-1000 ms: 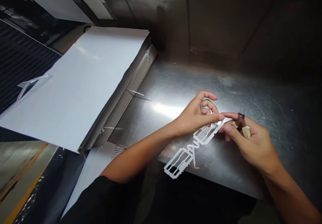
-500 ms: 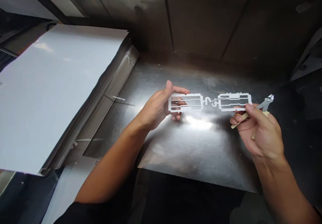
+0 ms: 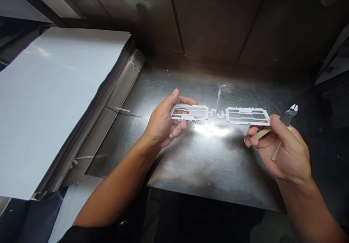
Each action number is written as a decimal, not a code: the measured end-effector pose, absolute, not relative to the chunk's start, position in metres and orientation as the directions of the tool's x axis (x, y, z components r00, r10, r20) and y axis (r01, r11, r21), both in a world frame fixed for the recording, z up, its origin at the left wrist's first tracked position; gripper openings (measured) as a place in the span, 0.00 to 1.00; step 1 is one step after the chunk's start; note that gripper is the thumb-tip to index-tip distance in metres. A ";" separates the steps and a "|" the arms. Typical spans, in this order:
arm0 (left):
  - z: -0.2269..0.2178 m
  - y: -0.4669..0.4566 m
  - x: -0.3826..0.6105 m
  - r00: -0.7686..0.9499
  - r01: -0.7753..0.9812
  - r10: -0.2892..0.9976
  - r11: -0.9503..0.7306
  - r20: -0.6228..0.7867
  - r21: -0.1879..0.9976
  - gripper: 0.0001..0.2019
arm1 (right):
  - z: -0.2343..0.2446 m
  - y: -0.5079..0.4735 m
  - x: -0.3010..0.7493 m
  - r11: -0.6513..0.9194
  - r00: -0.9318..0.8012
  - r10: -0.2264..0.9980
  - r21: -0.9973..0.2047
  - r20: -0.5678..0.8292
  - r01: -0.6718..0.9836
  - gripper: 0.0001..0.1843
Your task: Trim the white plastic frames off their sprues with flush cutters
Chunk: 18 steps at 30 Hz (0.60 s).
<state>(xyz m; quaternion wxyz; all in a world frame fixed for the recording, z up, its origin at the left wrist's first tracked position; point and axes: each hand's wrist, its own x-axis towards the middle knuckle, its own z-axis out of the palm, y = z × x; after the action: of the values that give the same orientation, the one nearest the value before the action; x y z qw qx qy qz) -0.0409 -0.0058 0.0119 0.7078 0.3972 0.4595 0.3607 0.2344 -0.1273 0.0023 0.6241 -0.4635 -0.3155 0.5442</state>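
Stainless-steel bench top (image 3: 201,174), scratched, with a bright glare at its centre; entries run near to far.

Dark sleeve (image 3: 84,234): at 7 o'clock, on the left arm.

Hands: apart, both raised over the steel, with one piece spanning the gap. Left hand (image 3: 163,121), at 9 o'clock, cradles the piece's left end between thumb and fingers. Right hand (image 3: 283,148), at 3 o'clock, clasps cream-handled side cutters (image 3: 288,118) in the palm, tips toward 2 o'clock, while its fingers (image 3: 252,135) sit under the piece's right end.

Moulded white plastic runner (image 3: 189,112): held above the bench centre, two open rectangular frames joined by a thin curved link. A fine stem (image 3: 218,99) appears to rise from the link toward 12 o'clock. Likely very light, stiff but brittle at the thin link, and somewhat slippery. Best held by the frames' outer bars, not the link.

White sheet stack (image 3: 60,101): at 10 o'clock, beside the bench.

Steel wall panels (image 3: 218,17): at 12 o'clock, dim and stained.
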 end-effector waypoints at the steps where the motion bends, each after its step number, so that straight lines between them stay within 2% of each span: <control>1: 0.011 -0.006 -0.041 0.323 -0.145 0.871 0.432 -0.370 0.890 0.36 | 0.003 -0.127 0.234 -0.022 0.203 0.973 -0.924 -0.107 -0.382 0.20; 9: 0.007 -0.005 -0.042 0.335 -0.146 0.868 0.431 -0.366 0.890 0.40 | 0.004 -0.128 0.234 -0.013 0.184 0.979 -0.924 -0.089 -0.382 0.20; 14: 0.008 -0.006 -0.039 0.238 -0.160 0.921 0.350 -0.308 0.923 0.36 | 0.004 -0.128 0.233 0.021 0.222 0.973 -0.934 -0.062 -0.356 0.11; 18: 0.008 -0.009 -0.037 0.127 -0.153 0.959 0.271 -0.253 0.950 0.34 | 0.002 -0.127 0.230 0.070 0.271 0.963 -0.961 -0.006 -0.268 0.10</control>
<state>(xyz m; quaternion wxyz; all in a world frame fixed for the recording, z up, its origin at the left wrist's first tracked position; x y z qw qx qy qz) -0.0371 -0.0087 0.0084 0.6284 0.4105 0.4907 0.4425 0.2302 -0.1265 0.0016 0.6358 -0.4806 -0.3614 0.4839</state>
